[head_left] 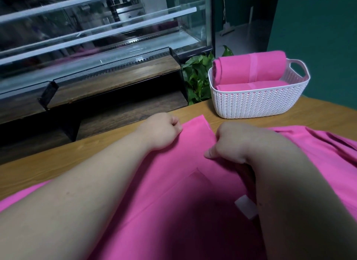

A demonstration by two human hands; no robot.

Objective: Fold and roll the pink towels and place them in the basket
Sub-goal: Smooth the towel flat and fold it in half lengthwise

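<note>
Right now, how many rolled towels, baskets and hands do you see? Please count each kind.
Rolled pink towels: 2, upper roll and lower roll
White basket: 1
Hands: 2, left hand and right hand, both gripping the flat pink towel
Total: 5

Two rolled towels (251, 66), one white basket (257, 105) (holding both), one spread towel (183, 182), two hands (162, 133) (235, 141), one plant (197, 76).
</note>
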